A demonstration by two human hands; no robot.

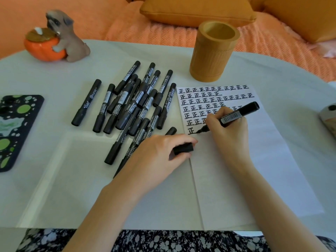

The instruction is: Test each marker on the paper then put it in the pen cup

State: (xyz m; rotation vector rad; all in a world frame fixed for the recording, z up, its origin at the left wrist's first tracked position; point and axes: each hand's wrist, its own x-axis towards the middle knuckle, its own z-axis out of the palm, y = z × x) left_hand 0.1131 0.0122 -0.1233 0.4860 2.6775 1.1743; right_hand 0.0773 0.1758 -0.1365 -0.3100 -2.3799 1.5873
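My right hand [228, 124] grips an uncapped black marker [234, 115], its tip touching the white paper [254, 160] just right of the lowest written character. Several rows of black characters fill the paper's top part. My left hand [163, 151] rests on the paper's left edge and pinches the marker's black cap [183, 148]. A pile of several capped black markers [134, 99] lies to the left of the paper. The tan cylindrical pen cup [213, 51] stands upright beyond the paper; nothing shows inside it.
A dog figurine hugging an orange pumpkin [54, 39] stands at the far left. A dark phone case with green spots [14, 130] lies at the left edge. A small object [329, 119] sits at the right edge. Orange cushions lie beyond the white table [54, 179].
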